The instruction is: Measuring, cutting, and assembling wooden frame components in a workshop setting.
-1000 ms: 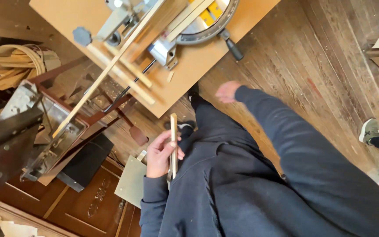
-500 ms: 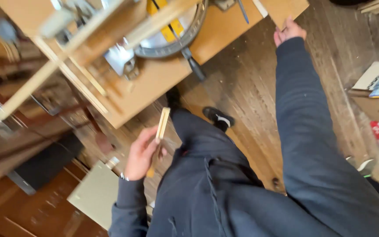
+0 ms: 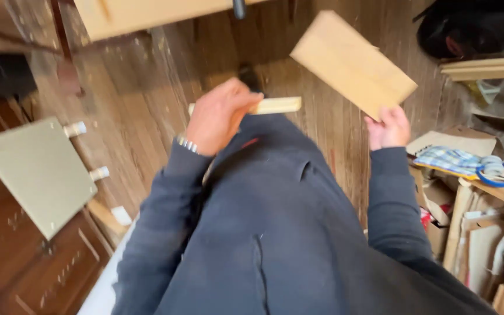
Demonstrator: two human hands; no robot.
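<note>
The left hand [image 3: 220,116] was closed around a short pale wood strip [image 3: 275,105], whose free end stuck out toward the right hand; the fingers wrapped over its near end, which seemed to keep the stick level and clear of the body. The right hand [image 3: 388,127] gripped a flat rectangular wooden board [image 3: 351,63] by its lower corner, fingers curled behind and thumb in front as far as the motion blur allowed telling, so that the board rose up and away from the hand, tilted, with its broad face toward the camera. Held at a corner like that, most of the board's length hung free, probably for easy swinging. The two pieces were near but apart, a gap of plank floor [image 3: 147,87] showing between them. Above the left hand, the edge of a light wooden table [image 3: 147,17] crossed the top of the view. Left of the left hand stood a pale green panel with white pegs [image 3: 36,172]. Right of the right hand, a crowded shelf held a checked cloth [image 3: 450,158] and a blue ring of tape [image 3: 497,174], leaving little room on that side; the open room lay ahead, over the floor.
</note>
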